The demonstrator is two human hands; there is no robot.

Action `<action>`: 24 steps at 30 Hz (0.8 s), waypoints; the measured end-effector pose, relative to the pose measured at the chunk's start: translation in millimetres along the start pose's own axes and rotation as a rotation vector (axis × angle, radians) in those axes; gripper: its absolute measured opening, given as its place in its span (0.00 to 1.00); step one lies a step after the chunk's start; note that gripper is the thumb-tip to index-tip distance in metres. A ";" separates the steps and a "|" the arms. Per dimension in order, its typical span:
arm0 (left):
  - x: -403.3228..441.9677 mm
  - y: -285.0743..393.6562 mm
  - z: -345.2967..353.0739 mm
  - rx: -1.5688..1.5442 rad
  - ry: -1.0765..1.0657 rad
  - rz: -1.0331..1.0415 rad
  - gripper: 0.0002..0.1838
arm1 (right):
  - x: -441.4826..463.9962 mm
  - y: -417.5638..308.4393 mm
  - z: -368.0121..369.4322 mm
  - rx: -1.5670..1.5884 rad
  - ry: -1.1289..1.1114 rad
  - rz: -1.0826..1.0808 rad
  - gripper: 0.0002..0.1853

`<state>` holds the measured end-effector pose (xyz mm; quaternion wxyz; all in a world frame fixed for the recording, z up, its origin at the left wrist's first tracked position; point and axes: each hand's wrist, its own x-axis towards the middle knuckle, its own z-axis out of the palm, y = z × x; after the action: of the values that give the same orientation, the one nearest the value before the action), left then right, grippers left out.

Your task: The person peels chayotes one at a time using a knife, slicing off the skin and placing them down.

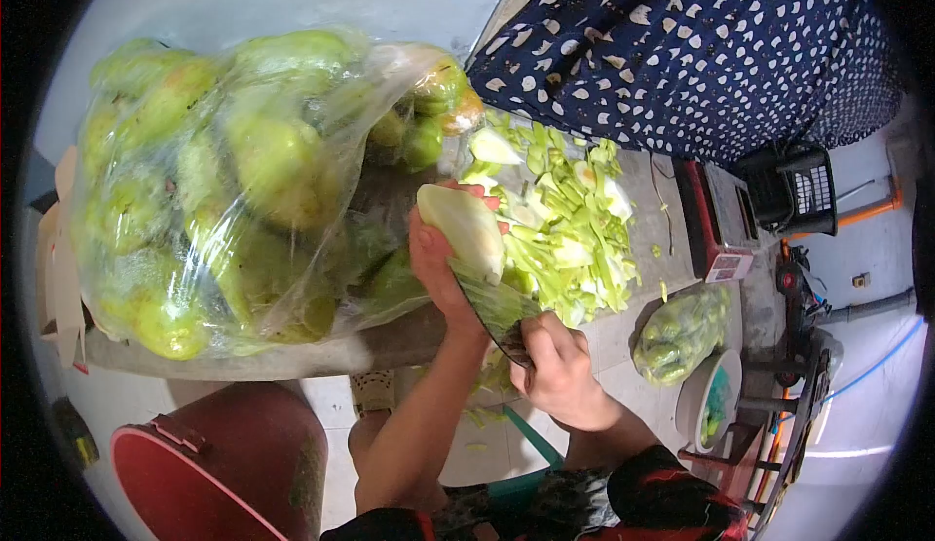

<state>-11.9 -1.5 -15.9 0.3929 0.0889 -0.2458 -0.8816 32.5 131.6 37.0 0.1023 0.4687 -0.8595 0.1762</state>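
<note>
My left hand [434, 261] is wrapped round a pale, peeled fruit [462, 229], held up over the table's front edge. A knife [487, 314] is gripped by its handle in my right hand [560, 366], with its wide dark blade reaching up to the fruit's lower end. Behind the fruit, green peelings [570, 229] lie heaped on the table [657, 205], with a few pale peeled pieces [494, 147] among them. On the left stands a large clear plastic bag [224, 190] full of green fruits.
A red bin [229, 463] stands at the lower left. A red scale [716, 220] sits at the table's right end, near a black basket [804, 186]. Below are a bagged green bundle [682, 335] and a white bucket [693, 400]. Dark patterned cloth [672, 44] hangs behind.
</note>
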 end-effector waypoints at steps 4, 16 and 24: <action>0.3 -1.1 0.7 -0.018 0.012 -0.006 0.36 | 0.1 -2.7 -4.3 -0.011 -0.021 0.028 0.25; 9.1 1.7 -12.8 -0.144 -0.035 -0.026 0.32 | 2.0 -2.6 -3.7 0.004 -0.070 0.058 0.20; -12.2 -6.0 11.9 -0.016 -0.002 -0.071 0.33 | 6.3 1.8 -0.8 0.036 0.012 0.114 0.20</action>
<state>-11.7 15.2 -9.1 0.3619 0.0933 -0.2360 -0.8970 27.7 128.0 39.5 0.0886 0.4199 -0.8808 0.2001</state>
